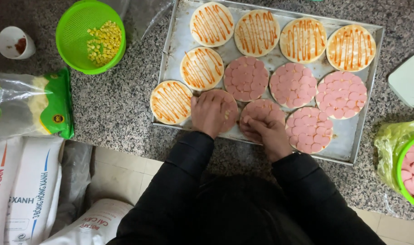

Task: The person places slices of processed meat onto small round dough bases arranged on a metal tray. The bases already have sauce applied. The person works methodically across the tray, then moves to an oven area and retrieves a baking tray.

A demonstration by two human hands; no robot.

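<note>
Down at the near edge of the metal tray (352, 147), my left hand (209, 113) lay spread over a sausage-covered dough round (229, 109), while my right hand (263, 131) pinched slices on the next round (263, 109). Slices could slip off that edge onto the counter (116, 109), I judged. Bare tray remained only at the near right corner.

corn bowl (90, 37) left of tray (170, 50)
</note>
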